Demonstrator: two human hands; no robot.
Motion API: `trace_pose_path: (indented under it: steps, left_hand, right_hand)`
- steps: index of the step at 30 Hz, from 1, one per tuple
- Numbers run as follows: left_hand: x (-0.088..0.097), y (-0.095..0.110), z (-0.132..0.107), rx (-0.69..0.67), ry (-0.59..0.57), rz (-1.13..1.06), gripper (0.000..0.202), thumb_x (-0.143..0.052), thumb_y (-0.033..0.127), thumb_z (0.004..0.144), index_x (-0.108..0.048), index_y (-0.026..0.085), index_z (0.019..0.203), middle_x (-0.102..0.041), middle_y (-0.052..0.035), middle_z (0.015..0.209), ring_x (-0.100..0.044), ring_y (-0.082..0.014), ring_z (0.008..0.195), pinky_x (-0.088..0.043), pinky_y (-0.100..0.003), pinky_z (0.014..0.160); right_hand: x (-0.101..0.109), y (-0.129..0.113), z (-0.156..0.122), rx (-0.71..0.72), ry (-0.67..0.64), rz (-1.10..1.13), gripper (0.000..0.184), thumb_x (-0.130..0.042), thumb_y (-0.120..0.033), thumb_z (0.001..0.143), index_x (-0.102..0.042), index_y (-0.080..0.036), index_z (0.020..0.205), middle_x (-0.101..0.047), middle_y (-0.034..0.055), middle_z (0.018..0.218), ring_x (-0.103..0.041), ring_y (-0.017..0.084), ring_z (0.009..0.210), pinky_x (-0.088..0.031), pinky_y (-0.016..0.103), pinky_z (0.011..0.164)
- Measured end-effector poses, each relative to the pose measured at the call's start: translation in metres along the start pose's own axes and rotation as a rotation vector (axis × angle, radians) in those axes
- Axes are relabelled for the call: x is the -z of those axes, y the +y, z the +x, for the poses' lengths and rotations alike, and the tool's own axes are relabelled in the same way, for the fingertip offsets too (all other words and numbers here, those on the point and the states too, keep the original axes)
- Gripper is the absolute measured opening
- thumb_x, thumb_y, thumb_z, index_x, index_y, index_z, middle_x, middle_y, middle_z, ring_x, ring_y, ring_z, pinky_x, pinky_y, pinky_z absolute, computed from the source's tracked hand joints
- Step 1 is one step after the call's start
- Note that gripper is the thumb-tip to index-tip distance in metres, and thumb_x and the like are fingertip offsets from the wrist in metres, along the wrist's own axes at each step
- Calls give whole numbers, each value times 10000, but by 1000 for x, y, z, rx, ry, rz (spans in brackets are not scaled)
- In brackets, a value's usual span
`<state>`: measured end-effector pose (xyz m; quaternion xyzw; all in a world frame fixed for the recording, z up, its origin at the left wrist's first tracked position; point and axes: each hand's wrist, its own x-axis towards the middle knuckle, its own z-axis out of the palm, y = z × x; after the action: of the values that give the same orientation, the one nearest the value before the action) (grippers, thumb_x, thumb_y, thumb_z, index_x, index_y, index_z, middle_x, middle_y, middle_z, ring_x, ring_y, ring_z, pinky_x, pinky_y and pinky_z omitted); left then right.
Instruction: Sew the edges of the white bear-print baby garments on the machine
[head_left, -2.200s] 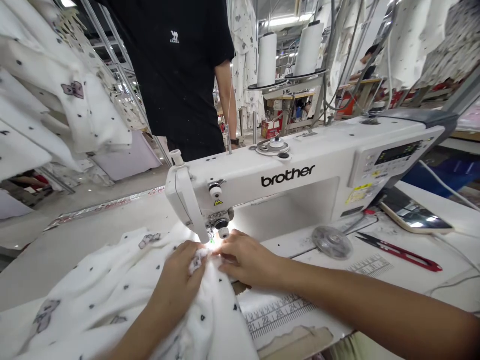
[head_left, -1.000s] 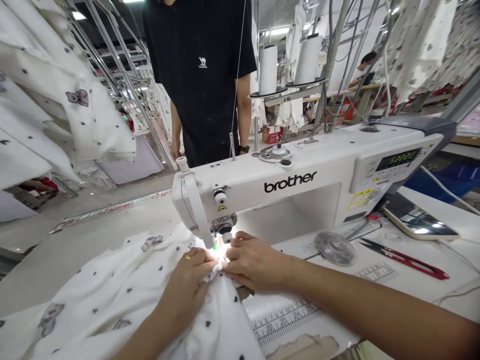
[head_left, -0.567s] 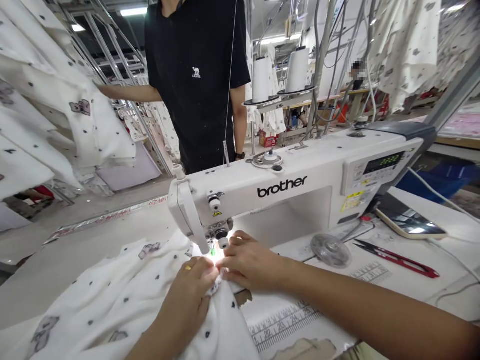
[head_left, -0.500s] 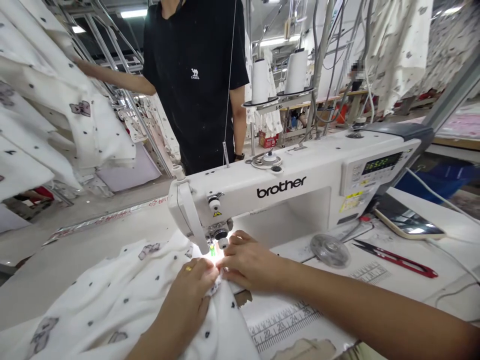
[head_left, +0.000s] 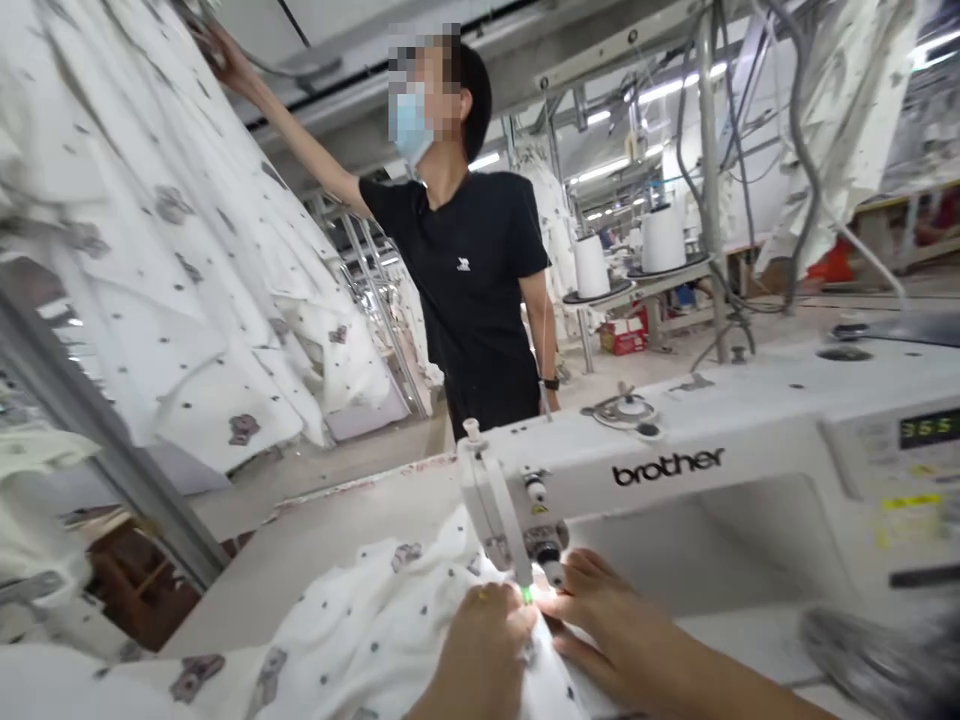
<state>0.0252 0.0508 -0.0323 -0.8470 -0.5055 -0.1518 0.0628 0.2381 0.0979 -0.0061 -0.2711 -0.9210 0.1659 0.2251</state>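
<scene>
White printed fabric (head_left: pixel 375 630) with small dark spots and grey bear-like figures lies bunched under the head of a white Brother sewing machine (head_left: pixel 667 470). Left of the lit needle area, my left hand (head_left: pixel 484 640) presses the cloth with its fingers closed; a ring shows on one finger. My right hand (head_left: pixel 611 620) is at the right of the presser foot, its fingers bent and pinching the fabric edge. Both sets of fingertips are close to the needle, where glare and blur hide the exact grip.
Beyond the machine stands a person in a black T-shirt (head_left: pixel 480 270) and face mask, one arm raised to hanging printed cloth (head_left: pixel 172 270). White thread cones (head_left: pixel 664 240) are on a stand behind. A blurred clear disc-shaped object (head_left: pixel 862 650) lies at right.
My view has tilted up and turned left, so the machine appears lower and further right. The person's arm reaches higher. My hands stay by the needle on the fabric.
</scene>
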Motion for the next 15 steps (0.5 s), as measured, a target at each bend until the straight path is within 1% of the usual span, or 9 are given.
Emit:
trace_pose_path:
  steps: [3, 6, 9, 11, 13, 15]
  left_hand:
    - [-9, -10, 3, -13, -30, 53, 428, -641, 250, 629, -667, 218, 1055, -667, -107, 1083, -625, -282, 908, -540, -426, 853]
    - [-12, -14, 3, 0, -49, 62, 464, -680, 291, 634, -665, 223, 1093, -666, -103, 1090, -629, -281, 950, -541, -409, 875]
    - [-9, -15, -2, 15, -52, 56, 470, -663, 381, 727, -644, 246, 1177, -649, -102, 1195, -623, -276, 1039, -528, -392, 926]
    - [-3, -12, -7, 21, -91, 41, 521, -635, 482, 782, -610, 268, 1256, -629, -100, 1281, -597, -303, 1139, -495, -431, 992]
    - [5, -5, -12, 68, -142, 14, 516, -551, 530, 862, -561, 306, 1326, -596, -78, 1353, -528, -328, 1259, -422, -494, 1068]
    - [16, 7, -20, 174, -171, -13, 448, -394, 487, 963, -512, 349, 1373, -543, -51, 1417, -439, -327, 1350, -340, -551, 1112]
  right_hand:
    - [0, 0, -1, 24, -22, 7, 191, -559, -186, 861, -640, -222, 1030, -594, 79, 1065, -512, 269, 1039, -398, 440, 986]
    - [3, 0, 0, 66, -18, 5, 209, -530, -186, 870, -630, -208, 1052, -598, 86, 1092, -519, 264, 1061, -384, 441, 1018]
    - [5, 0, 3, 75, -9, -22, 235, -522, -160, 852, -639, -203, 1050, -604, 91, 1066, -526, 266, 1051, -398, 440, 1000]
    - [5, 2, 4, 67, -4, -60, 241, -521, -145, 831, -659, -208, 1019, -615, 92, 1012, -544, 272, 1005, -414, 453, 968]
    - [3, 5, -1, 84, 26, -43, 202, -556, -186, 822, -680, -220, 978, -627, 86, 961, -564, 276, 966, -429, 457, 943]
    - [-1, 7, -15, 114, 115, 57, 151, -620, -293, 829, -692, -253, 955, -639, 77, 956, -585, 272, 951, -464, 424, 906]
